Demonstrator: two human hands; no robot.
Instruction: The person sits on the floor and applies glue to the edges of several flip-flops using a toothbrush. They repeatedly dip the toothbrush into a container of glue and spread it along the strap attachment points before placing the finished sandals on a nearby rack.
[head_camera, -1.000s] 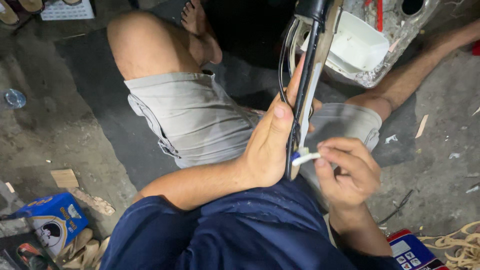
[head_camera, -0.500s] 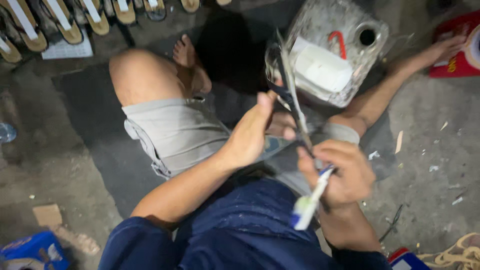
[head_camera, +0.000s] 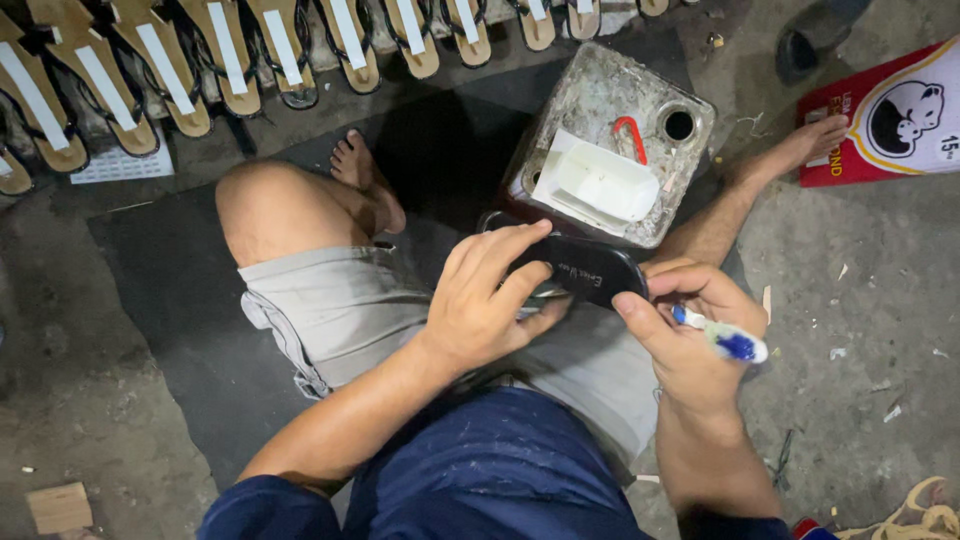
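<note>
The black sole (head_camera: 580, 268) is held over the lap, clamped in the left hand (head_camera: 490, 300) and steadied by the right hand (head_camera: 690, 340) — whose grip also pinches a toothbrush (head_camera: 722, 338) — so glue could be smeared astray.

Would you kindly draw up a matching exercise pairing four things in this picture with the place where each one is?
Things:
1. black sandal sole
2. toothbrush
3. white tray
4. row of tan sandals

Places:
A. on top of the grimy square can
B. lined up on the floor along the top edge
C. held between both hands over the lap
D. in the right hand only

Pairs: 1-C, 2-D, 3-A, 4-B. The left hand grips the sole from above.
</note>
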